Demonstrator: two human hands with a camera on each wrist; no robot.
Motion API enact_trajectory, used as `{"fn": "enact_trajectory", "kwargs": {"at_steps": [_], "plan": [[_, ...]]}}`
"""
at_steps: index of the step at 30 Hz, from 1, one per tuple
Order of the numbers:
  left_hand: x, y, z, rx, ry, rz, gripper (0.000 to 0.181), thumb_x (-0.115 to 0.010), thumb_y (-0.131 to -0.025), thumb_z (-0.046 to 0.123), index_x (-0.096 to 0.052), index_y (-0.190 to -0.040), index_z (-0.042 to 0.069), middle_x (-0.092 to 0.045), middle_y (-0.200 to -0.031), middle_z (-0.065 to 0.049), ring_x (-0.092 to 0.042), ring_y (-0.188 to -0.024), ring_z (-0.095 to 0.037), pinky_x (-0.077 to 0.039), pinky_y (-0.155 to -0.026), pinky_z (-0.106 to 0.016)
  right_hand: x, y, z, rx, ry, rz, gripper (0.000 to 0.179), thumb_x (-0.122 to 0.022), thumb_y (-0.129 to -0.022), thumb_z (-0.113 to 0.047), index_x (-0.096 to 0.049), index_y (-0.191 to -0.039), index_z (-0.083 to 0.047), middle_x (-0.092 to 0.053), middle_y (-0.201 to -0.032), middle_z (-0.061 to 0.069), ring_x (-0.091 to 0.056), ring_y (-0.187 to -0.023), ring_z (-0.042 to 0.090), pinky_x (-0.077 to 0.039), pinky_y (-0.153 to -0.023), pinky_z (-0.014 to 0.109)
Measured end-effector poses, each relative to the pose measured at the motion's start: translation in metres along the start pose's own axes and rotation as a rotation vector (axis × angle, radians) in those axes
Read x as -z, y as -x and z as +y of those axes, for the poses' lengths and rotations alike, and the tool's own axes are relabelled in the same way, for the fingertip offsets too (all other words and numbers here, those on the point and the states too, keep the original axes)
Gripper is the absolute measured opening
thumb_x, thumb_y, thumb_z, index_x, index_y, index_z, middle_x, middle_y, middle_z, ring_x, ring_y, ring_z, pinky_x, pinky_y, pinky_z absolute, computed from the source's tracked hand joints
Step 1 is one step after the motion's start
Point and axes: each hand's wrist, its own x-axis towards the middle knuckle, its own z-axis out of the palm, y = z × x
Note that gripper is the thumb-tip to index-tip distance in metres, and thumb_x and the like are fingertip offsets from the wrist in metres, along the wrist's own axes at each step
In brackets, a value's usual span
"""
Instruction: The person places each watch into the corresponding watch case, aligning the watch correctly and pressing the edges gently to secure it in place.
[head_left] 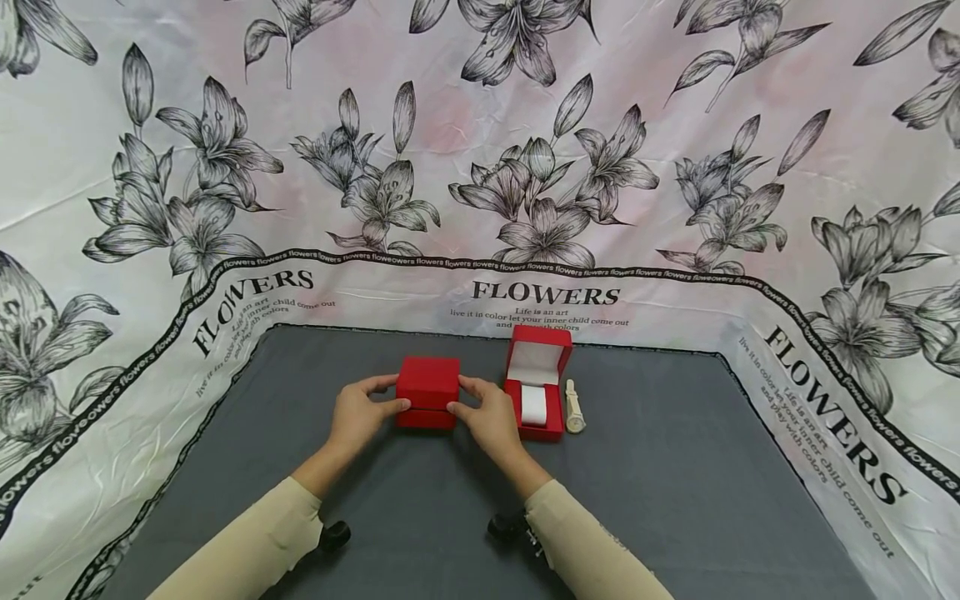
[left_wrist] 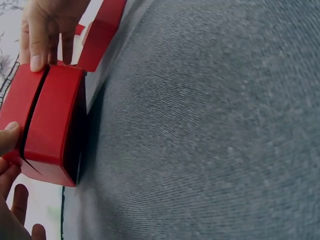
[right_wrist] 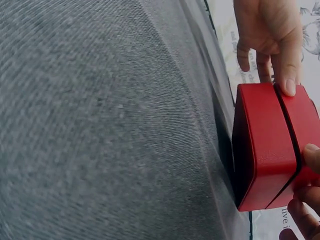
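Note:
A red watch box point(head_left: 427, 392) sits on the grey cloth, its lid lying almost level over the base. A thin dark gap runs between lid and base, plain in the left wrist view on the box point(left_wrist: 55, 115). My left hand point(head_left: 363, 412) holds the left side of the lid, thumb at the front corner. From the other side my right hand point(head_left: 487, 415) grips it the same way, thumb near the seam. Just right of that hand stands a second red box point(head_left: 553, 408), lid raised, with a white cushion point(head_left: 533, 406) inside.
A pale-strapped wristwatch point(head_left: 573, 408) lies along the right side of the second box. Grey cloth point(head_left: 675, 467) covers the tabletop. White fabric printed with flowers point(head_left: 547, 217) rises behind and at both sides.

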Motion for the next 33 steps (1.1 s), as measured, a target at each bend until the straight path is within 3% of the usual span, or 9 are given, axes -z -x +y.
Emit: {"fn": "enact_trajectory", "kwargs": {"at_steps": [1,5,8,22,29,33], "plan": [[-0.001,0.000,-0.001,-0.002,-0.003,0.003,0.049,-0.088,-0.083,0.023,-0.073,-0.128,0.014,-0.070,-0.128,-0.014,-0.066,-0.104,-0.034,-0.054,-0.083,-0.041,0.000,0.000,0.001,0.000,0.001,0.001,0.053,-0.085,-0.085,-0.017,-0.068,-0.135,-0.010,-0.069,-0.134,0.006,-0.065,-0.124,0.022,-0.051,-0.103,0.046],[-0.004,-0.002,-0.007,-0.011,-0.014,0.013,0.049,-0.088,-0.082,0.022,-0.073,-0.129,0.016,-0.070,-0.128,-0.012,-0.066,-0.100,-0.032,-0.052,-0.075,-0.032,0.000,-0.001,0.003,-0.001,0.009,0.000,0.053,-0.085,-0.085,-0.016,-0.068,-0.135,-0.011,-0.068,-0.135,0.003,-0.065,-0.124,0.021,-0.051,-0.103,0.044],[-0.005,-0.003,-0.012,-0.022,-0.011,0.022,0.049,-0.089,-0.081,0.020,-0.074,-0.127,0.016,-0.071,-0.126,-0.011,-0.062,-0.117,-0.027,-0.050,-0.086,-0.035,0.000,-0.002,0.004,-0.007,0.009,-0.015,0.051,-0.085,-0.085,-0.016,-0.069,-0.134,-0.011,-0.069,-0.134,0.003,-0.065,-0.124,0.020,-0.050,-0.105,0.043],[0.001,0.007,-0.020,-0.057,-0.004,-0.022,0.047,-0.087,-0.083,0.023,-0.073,-0.127,0.014,-0.072,-0.125,-0.008,-0.059,-0.117,-0.027,-0.047,-0.089,-0.040,0.009,-0.001,0.002,-0.014,0.106,-0.145,0.049,-0.082,-0.088,-0.017,-0.068,-0.135,-0.013,-0.069,-0.133,0.005,-0.064,-0.127,0.023,-0.049,-0.106,0.047],[0.004,0.009,-0.012,-0.063,-0.127,-0.081,0.050,-0.082,-0.088,0.031,-0.068,-0.131,0.013,-0.067,-0.128,-0.011,-0.058,-0.119,-0.029,-0.048,-0.095,-0.050,0.022,0.003,0.000,0.041,0.178,-0.248,0.052,-0.077,-0.092,-0.023,-0.063,-0.142,-0.016,-0.066,-0.137,0.006,-0.061,-0.126,0.025,-0.050,-0.103,0.049],[0.004,0.010,-0.004,-0.126,-0.211,-0.064,0.051,-0.083,-0.087,0.029,-0.067,-0.132,0.011,-0.068,-0.128,-0.013,-0.057,-0.118,-0.031,-0.035,-0.104,-0.060,0.033,0.006,0.001,0.086,0.225,-0.283,0.050,-0.076,-0.093,-0.025,-0.063,-0.141,-0.018,-0.067,-0.135,0.003,-0.062,-0.122,0.023,-0.051,-0.102,0.048]]}}
